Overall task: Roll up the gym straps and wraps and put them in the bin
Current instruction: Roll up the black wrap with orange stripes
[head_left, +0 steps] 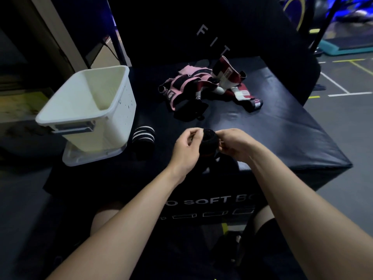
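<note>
**Black wrap held in both hands over the soft box**

Black fabric forms the one rolled wrap point(210, 143) held between two hands above the near edge of the soft box point(282, 126). The left hand point(186, 147) has its fingers curled against the left side of the roll, thumb and forefinger pinching near its top. The right hand point(235, 144) has its fingers curled onto the right side of the roll, fingertips pinching at its upper edge. The lower part of the roll is dark and its loose end cannot be made out.

One second wrap point(143, 138), black with three white stripes, lies on the box top just beside the bin, to the left of the left hand and apart from it.

One white bin point(121, 110) stands at the left of the box top, tilted, resting on one white lid point(80, 158) that lies under its base. Its visible interior shows only bare walls.

One loose pile of straps point(205, 85) lies at the far middle of the box top, well apart from the hands. It holds pink-and-black pieces on the left and dark red-and-white pieces on the right; the separate pieces overlap and an exact count cannot be told.

Two bare forearms reach in from the bottom edge.
</note>
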